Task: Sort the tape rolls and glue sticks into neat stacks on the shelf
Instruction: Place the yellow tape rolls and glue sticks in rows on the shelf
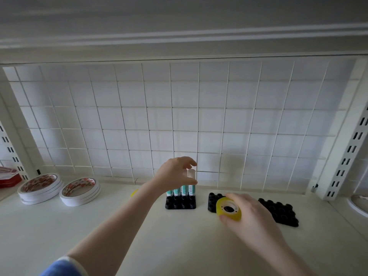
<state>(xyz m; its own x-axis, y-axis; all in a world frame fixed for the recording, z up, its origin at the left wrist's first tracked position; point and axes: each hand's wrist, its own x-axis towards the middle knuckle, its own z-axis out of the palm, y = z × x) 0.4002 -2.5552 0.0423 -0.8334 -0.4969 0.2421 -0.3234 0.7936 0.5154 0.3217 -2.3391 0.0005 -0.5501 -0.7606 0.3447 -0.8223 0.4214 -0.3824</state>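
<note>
Your right hand grips yellow tape roll, at 5 o'clock. Light, slippery; pinch rim. Left hand maybe touching glue sticks, fingers loose, grip unclear.

At lower left we see two stacks of tape rolls side by side; right of them, glue sticks stand in a holder.

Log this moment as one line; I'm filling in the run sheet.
left hand: on glue sticks in black holder | right hand: holding yellow tape roll | white tape stacks: at left
</note>
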